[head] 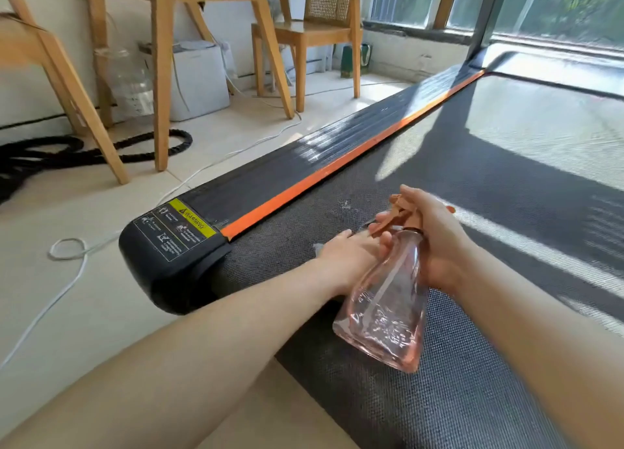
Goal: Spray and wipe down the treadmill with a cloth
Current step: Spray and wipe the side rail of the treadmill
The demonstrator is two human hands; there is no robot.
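Since the right hand point(435, 242) is wrapped around the neck of the spray bottle point(388, 300), fingers curled on the trigger, the nozzle should point down at the treadmill point(472, 185) belt just ahead of the left hand point(347, 252) and mist it lightly. That hand lies flat on the belt near the rear corner, fingers pressed together; a pale scrap at its edge may be the cloth, though I cannot tell. The bottle is clear pink and tilted, nearly empty. The belt is dark mesh with an orange strip point(337, 168) beside it.
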